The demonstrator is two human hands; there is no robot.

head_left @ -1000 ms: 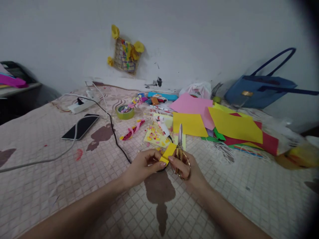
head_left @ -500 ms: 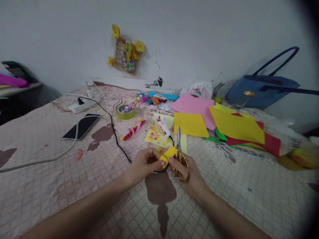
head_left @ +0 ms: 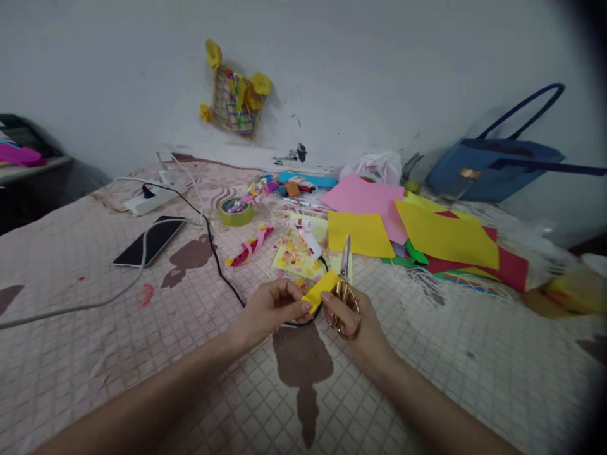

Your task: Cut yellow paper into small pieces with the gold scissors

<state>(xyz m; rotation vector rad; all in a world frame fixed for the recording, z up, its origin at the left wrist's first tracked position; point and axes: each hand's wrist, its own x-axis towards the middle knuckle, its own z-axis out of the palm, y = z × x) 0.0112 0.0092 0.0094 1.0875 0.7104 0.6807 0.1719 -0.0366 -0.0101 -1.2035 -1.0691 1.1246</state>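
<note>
Between my two hands is a small strip of yellow paper (head_left: 318,291). My left hand (head_left: 272,309) pinches its lower left end between thumb and fingers. My right hand (head_left: 353,316) steadies the other end with the thumb while gripping gold-handled scissors (head_left: 347,259), whose blades point away from me. Just beyond lies a white glue gun (head_left: 310,240) with a small red light, on a pale yellow sheet (head_left: 317,270) strewn with tiny coloured scraps. The gun's black cord passes beneath my hands.
Yellow sheets (head_left: 360,232), a pink sheet (head_left: 365,196) and white string (head_left: 424,285) lie to the right. A roll of tape (head_left: 236,212), a phone (head_left: 149,242), a power strip (head_left: 155,198) and cords are on the left. A blue bag (head_left: 493,167) leans at the wall.
The yellow strip, folded or bent in the middle before, now lies flatter and straighter between my fingers. The scissors in my right hand have tilted slightly to the right.
</note>
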